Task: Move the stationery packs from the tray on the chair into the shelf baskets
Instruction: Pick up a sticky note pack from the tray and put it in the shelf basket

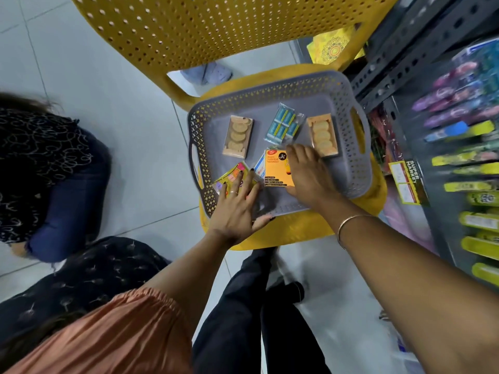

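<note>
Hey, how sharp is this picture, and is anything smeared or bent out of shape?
Head view: the tray and the orange pack under the right hand are fairly sharp, its print partly readable; the shelf goods at the right edge are streaked with motion blur; the wide lens bows the chair back and stretches the forearms; lighting is even, without harsh glare.

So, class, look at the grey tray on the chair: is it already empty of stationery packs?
No, the grey tray holds several packs, including an orange pack under the right hand and a blue eraser pack.
</note>
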Demonstrator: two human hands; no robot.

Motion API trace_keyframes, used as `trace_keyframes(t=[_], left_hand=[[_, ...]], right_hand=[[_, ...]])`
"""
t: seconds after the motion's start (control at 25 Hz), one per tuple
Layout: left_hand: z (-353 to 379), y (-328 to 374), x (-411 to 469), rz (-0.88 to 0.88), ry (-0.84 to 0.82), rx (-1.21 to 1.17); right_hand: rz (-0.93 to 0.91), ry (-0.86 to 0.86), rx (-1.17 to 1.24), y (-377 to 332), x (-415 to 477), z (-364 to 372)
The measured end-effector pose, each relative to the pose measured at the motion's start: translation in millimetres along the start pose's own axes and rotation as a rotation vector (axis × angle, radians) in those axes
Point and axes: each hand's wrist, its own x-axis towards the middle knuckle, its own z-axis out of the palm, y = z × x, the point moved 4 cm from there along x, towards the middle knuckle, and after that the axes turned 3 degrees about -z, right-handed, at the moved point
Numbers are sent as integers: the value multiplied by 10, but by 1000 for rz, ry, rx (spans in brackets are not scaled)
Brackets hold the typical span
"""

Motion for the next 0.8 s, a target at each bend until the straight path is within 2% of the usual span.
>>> trace_keyframes(t=[0.52, 0.64, 0.8], left_hand=[[-53, -5, -30, -21, 26, -34], [-236, 4, -41, -20, 35, -15], [-913, 119, 57, 83, 142, 0]], right_hand=[[172, 114, 122, 191, -120, -311], [182, 174, 107, 256, -214, -678], [226, 325, 104, 388, -446, -1463]])
